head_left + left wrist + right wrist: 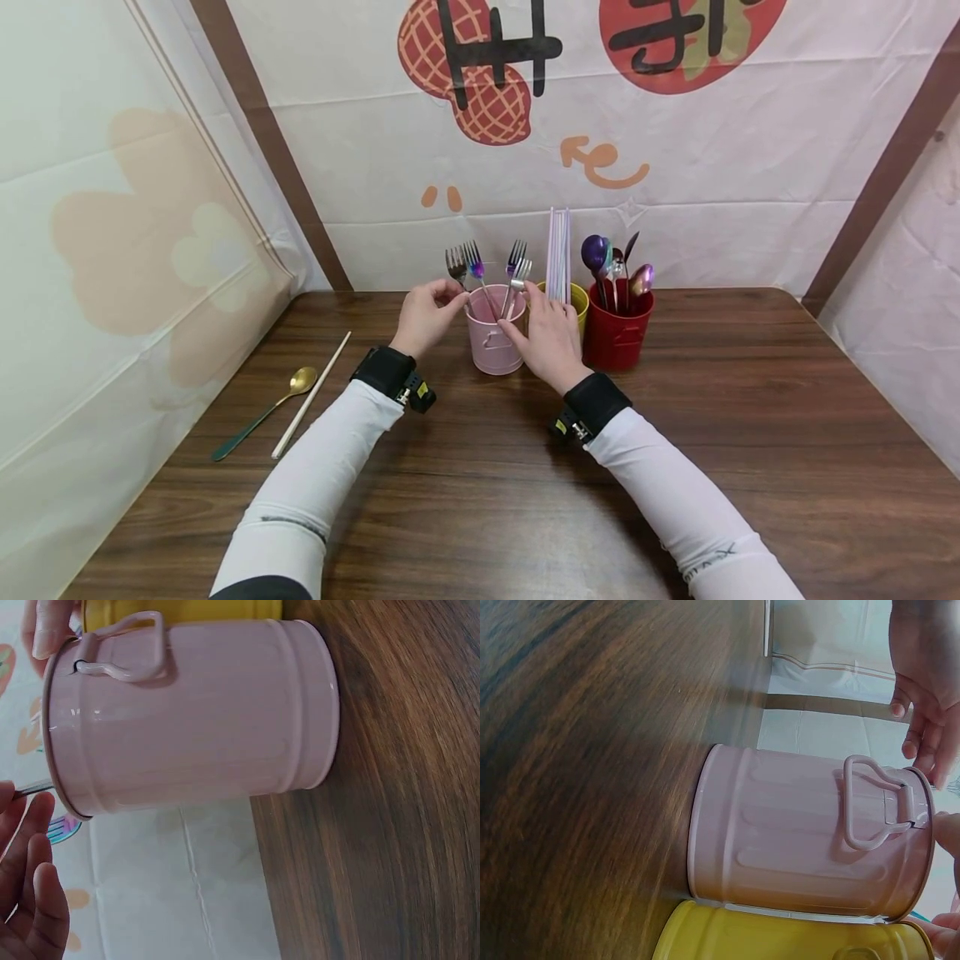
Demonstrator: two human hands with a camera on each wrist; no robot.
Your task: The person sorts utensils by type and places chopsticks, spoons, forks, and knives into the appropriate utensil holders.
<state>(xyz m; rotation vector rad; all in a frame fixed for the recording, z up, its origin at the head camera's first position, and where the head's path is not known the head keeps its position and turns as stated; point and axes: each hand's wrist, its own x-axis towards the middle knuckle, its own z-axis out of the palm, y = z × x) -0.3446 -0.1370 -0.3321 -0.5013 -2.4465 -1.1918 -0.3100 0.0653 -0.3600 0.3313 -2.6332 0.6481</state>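
A pink bucket (495, 354) stands upright on the table with several forks leaning in it. At its left rim my left hand (429, 315) pinches the handle of a dark fork (456, 263), tines up. The left wrist view shows that thin metal handle (34, 789) between the fingertips, running into the bucket's mouth. My right hand (551, 337) grips the right side of the rim, thumb at the front near the wire handle (849, 802). A silver fork (521, 271) leans close beside its index finger. Two purple-tinted forks (472, 258) also rise from the bucket.
Right of the pink bucket stand a yellow bucket (580, 302) with pale straight sticks (558, 250) and a red bucket (618, 342) with several spoons (594, 252). At the left lie a gold spoon with green handle (302, 381) and white chopsticks (311, 396). A printed curtain (675, 242) hangs behind.
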